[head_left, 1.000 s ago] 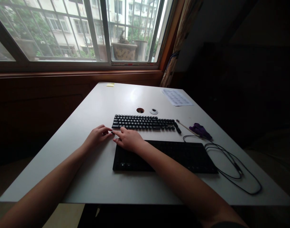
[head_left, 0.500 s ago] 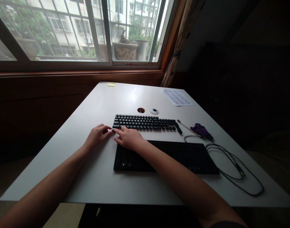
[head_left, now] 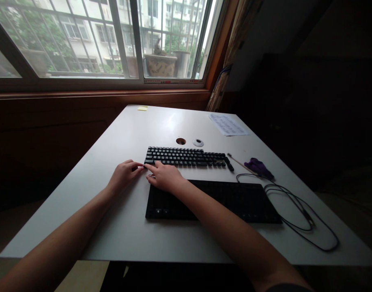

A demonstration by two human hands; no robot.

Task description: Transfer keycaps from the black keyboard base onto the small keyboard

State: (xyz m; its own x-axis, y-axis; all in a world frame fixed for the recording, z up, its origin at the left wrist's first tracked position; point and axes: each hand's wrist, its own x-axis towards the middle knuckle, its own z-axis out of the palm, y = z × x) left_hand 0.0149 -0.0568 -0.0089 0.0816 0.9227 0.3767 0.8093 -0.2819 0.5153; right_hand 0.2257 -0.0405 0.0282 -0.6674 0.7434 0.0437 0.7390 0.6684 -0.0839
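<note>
Across the near part of a white desk (head_left: 121, 239) lies a black keyboard body (head_left: 246, 198), dark over most of its face, with a few keys (head_left: 162, 211) visible at its lower left corner and a looped cable (head_left: 305, 213) at its right. Beyond it, the left hand (head_left: 125, 174) has thumb and fingertips nearly together at a small dark keycap (head_left: 144, 166); whether it grips the piece cannot be told. The right hand (head_left: 165, 176), above the body's upper left corner, is half open, forefinger extended to the same keycap, thumb apart, nothing seen between them. The keycap sits at the near left corner of a keycap array (head_left: 173, 156), laid in rows on the desk; a thin brush (head_left: 240, 163) and a purple cloth (head_left: 255, 166) lie to its right. Farther back are a round desk hole (head_left: 181, 141), its interior brownish, a white ring (head_left: 198, 142), printed sheets (head_left: 228, 124) and a yellow note pad (head_left: 142, 108). Behind the window glass, a patterned planter (head_left: 160, 66) holds a dark, stumpy plant; the contents of the paler pot (head_left: 181, 64) beside it cannot be made out.
</note>
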